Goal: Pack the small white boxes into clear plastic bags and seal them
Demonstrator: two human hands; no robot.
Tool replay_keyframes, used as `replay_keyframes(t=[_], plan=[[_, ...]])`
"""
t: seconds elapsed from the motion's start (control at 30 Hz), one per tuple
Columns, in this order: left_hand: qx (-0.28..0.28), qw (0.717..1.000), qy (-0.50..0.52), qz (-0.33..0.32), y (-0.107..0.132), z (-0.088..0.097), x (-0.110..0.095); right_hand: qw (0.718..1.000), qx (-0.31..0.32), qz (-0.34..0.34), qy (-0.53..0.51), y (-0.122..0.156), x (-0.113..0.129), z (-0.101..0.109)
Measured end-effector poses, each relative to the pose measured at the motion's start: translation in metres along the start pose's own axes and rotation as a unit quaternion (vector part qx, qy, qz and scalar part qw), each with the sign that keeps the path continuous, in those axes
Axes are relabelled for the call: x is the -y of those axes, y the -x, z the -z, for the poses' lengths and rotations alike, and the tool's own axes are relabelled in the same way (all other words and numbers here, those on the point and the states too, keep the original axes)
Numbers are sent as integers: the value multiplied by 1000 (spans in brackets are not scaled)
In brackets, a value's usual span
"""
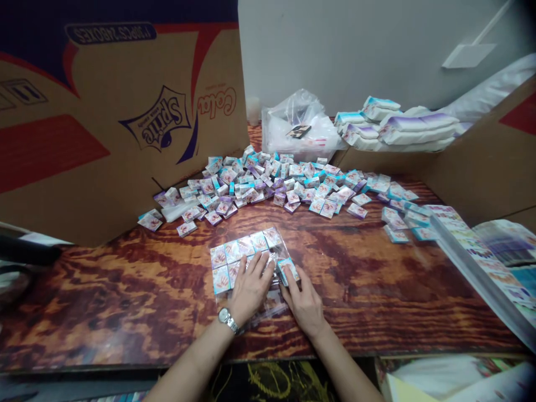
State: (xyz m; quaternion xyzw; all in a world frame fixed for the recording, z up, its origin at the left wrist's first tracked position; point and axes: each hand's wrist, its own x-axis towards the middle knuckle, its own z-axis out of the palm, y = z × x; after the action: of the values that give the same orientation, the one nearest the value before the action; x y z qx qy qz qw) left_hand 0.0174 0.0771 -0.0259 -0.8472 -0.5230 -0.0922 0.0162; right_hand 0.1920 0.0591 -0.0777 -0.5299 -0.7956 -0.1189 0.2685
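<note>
Left hand: The left hand [251,287], a silver wristwatch [226,320] at its wrist, lay palm-down with its fingers spread across the near rows of packets, not clamped on anything.

Right hand: The right hand [304,304] sat just beside the left, apart from it, its fingertips on a loose end packet [286,271]. Whether it was gripping that packet or only pressing on it, I couldn't tell.

Small boxes: The white-and-teal small boxes [240,251] stood in tight, neat rows on a clear plastic bag [268,310], near the table's front edge and between the hands and the loose pile.

Handling: Flat fingers seemed the right touch, since they spread the pressure and kept the rows square. The end packet looked best nudged flush with a fingertip.

Pile: A loose pile of similar packets [268,184] sprawled across the middle of the table.

Table: The table [125,296] had a glossy, dark-streaked wood top.

Around: Cardboard carton sheets [125,139] walled the back, with a bagged white bundle [293,131], wrapped packs [397,125] and a printed plastic film [481,262] beyond.
</note>
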Motion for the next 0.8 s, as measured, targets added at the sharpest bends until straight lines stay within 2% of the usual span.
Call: replay_keyframes(t=[0.17,0.3,0.5,0.63,0.8], plan=[[28,999,-21,13,-18,19,-6,999,-22,-31,6,-4,6,-2],[48,999,-20,8,-33,29,-3,999,-19,-48,-6,-8,10,-1],[54,998,-11,-6,-31,17,7,997,0,-72,-24,-8,13,-2],[59,998,0,-19,-27,9,11,995,-15,-92,-20,-6,15,-7],[55,998,-5,-4,-29,7,11,994,-28,-106,-12,-9,16,-7]])
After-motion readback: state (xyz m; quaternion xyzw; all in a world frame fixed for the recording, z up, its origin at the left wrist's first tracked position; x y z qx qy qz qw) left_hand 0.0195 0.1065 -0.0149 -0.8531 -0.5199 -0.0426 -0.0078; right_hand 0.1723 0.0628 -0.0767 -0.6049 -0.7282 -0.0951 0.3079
